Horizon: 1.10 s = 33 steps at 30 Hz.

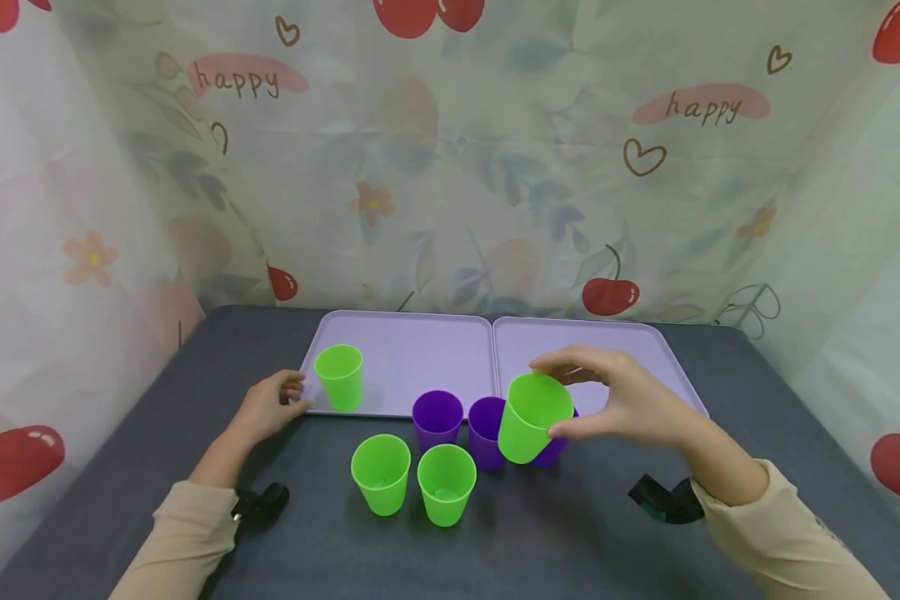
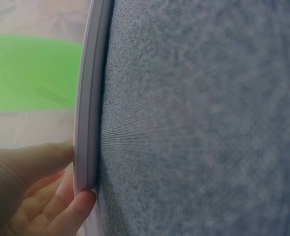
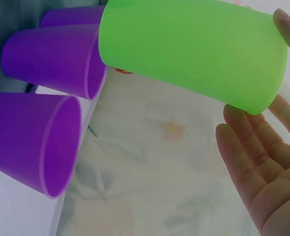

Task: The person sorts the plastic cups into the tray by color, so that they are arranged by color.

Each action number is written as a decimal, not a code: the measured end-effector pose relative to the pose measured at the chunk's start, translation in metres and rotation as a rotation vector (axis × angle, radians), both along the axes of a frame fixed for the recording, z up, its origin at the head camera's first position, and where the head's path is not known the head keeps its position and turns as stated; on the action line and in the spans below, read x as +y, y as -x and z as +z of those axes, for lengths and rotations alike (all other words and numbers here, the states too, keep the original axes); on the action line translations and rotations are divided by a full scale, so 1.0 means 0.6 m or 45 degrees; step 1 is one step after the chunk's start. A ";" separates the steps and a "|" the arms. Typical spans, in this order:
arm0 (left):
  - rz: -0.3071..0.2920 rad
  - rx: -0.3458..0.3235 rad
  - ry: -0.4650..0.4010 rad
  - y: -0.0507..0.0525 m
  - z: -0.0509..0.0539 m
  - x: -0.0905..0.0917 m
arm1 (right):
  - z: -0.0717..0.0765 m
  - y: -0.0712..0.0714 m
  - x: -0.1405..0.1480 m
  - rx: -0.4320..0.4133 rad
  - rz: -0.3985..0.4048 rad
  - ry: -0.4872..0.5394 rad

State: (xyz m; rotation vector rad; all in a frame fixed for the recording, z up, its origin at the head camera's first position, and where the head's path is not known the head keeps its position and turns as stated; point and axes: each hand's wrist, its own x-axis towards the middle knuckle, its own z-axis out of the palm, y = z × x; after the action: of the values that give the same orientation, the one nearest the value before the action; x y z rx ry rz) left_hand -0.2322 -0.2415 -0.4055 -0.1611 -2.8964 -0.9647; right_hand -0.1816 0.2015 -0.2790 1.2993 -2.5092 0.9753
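My right hand holds a green cup near its rim, thumb on one side and fingers on the other. The cup is raised and tilted in front of a purple cup, which it partly hides. Two more purple cups stand beside that one, along the trays' near edge. My left hand grips the near left corner of the left lilac tray, thumb and fingers against its rim. On that tray, close to this hand, stands another green cup.
Two green cups stand side by side on the dark grey table, nearer to me. A right lilac tray adjoins the left one. Behind the trays hangs a printed curtain, which also covers both sides.
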 end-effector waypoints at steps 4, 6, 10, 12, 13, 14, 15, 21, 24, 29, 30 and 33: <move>-0.014 0.013 0.000 0.000 -0.001 0.001 | 0.011 0.007 -0.001 0.021 0.005 0.016; -0.017 0.012 0.000 -0.001 0.000 0.001 | 0.014 0.010 -0.001 0.033 0.017 0.023; -0.014 -0.001 -0.005 -0.002 0.002 0.002 | 0.020 0.018 -0.004 0.038 0.017 0.027; -0.013 -0.006 -0.008 -0.002 0.004 0.002 | 0.024 0.022 -0.006 0.024 0.004 0.025; -0.013 -0.007 -0.008 -0.002 0.004 0.002 | 0.026 0.024 -0.007 0.021 0.002 0.026; -0.013 -0.007 -0.008 -0.002 0.005 0.002 | 0.027 0.026 -0.009 0.014 0.001 0.029; -0.014 -0.007 -0.008 -0.002 0.005 0.002 | 0.029 0.029 -0.010 0.010 0.000 0.030; -0.011 -0.012 -0.010 -0.001 0.004 0.002 | 0.038 0.043 -0.023 -0.007 -0.012 0.024; -0.010 -0.009 -0.011 -0.001 0.003 0.002 | 0.041 0.050 -0.030 -0.020 -0.025 0.011; -0.012 -0.006 -0.013 -0.003 0.004 0.001 | 0.043 0.063 -0.044 -0.052 -0.017 0.001; -0.011 -0.007 -0.013 -0.003 0.004 0.001 | 0.043 0.066 -0.047 -0.060 -0.014 0.003; -0.006 -0.014 -0.011 -0.003 0.004 0.001 | 0.042 0.074 -0.058 -0.080 -0.011 -0.002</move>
State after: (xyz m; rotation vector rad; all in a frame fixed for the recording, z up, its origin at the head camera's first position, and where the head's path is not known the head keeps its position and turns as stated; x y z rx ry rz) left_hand -0.2303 -0.2408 -0.4029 -0.1629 -2.9031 -0.9815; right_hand -0.2260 0.1669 -0.2536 1.2765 -2.5600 1.0288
